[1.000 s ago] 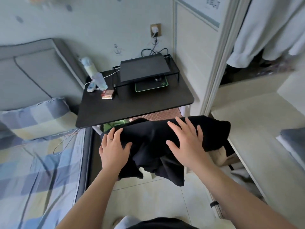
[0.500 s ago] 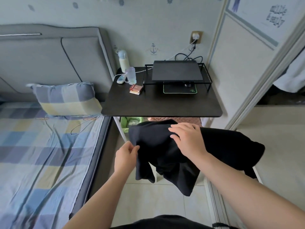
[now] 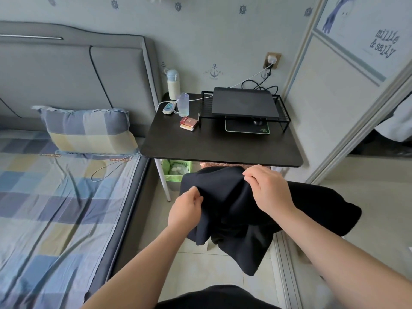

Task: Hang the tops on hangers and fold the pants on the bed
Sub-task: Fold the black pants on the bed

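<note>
Grip check: my L hand (image 3: 185,210) pinches black garment (image 3: 234,215) at its left edge, R hand (image 3: 269,190) pinches its top fold, both clenched on cloth.

Brightly, softly lit throughout. Shadowed softly beneath the table (image 3: 223,150). Sheened along folds of the bed sheet (image 3: 55,208) at left. Bowed strongly toward the edges; smeared at near right.

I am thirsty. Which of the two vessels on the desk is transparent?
The shorter cup in front; the taller bottle behind it is opaque cream.
</note>
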